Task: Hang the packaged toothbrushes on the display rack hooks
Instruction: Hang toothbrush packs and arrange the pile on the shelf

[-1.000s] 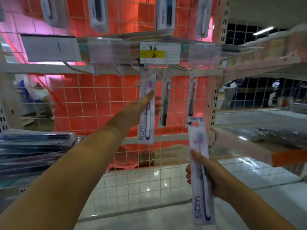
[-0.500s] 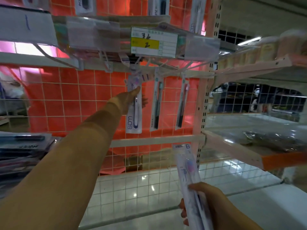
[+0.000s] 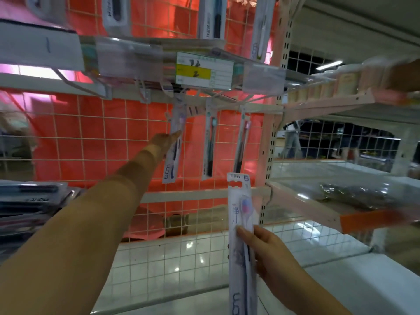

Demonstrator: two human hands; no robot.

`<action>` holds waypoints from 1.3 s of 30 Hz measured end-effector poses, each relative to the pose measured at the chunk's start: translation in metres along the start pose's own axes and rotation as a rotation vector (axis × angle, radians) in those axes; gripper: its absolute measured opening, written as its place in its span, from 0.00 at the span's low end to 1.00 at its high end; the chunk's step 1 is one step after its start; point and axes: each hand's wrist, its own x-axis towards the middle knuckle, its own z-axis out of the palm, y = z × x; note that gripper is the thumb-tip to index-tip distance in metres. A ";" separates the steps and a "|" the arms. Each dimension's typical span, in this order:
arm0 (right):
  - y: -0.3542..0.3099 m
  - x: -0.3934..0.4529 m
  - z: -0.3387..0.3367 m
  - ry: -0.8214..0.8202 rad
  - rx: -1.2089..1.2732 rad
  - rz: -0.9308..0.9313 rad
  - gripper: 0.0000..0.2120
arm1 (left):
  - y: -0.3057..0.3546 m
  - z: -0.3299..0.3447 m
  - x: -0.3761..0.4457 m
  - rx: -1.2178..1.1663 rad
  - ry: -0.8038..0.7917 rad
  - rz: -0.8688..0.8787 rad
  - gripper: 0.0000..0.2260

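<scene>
Showing white-painted wire grid rack [image 3: 91, 142] in matt metal, glossy clear-plastic and white card toothbrush package [image 3: 241, 226], paper price label [image 3: 204, 73] with yellow band, shining polished floor [image 3: 181, 251].

Retail shop aisle: wire-grid display rack [image 3: 91, 142] with hooks, hanging packaged toothbrushes [image 3: 210, 146], yellow price label [image 3: 204, 73] on shelf edge, stocked neighbouring shelves [image 3: 329, 92].

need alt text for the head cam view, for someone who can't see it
A person's left hand reaches up to a packaged toothbrush hanging on a rack hook, while the right hand holds another pack upright lower down. Two more packs hang to its right under a price tag, against a white wire grid backed in red.
</scene>
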 end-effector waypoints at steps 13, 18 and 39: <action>-0.061 0.023 0.047 0.016 0.016 -0.231 0.06 | -0.008 -0.040 -0.115 0.413 0.007 0.148 0.12; -0.089 0.029 0.064 -0.002 0.024 -0.301 0.10 | -0.002 -0.036 -0.146 0.641 -0.074 0.207 0.11; -0.110 0.091 0.090 0.050 -0.274 -0.312 0.19 | -0.041 -0.072 -0.159 0.838 -0.117 0.161 0.08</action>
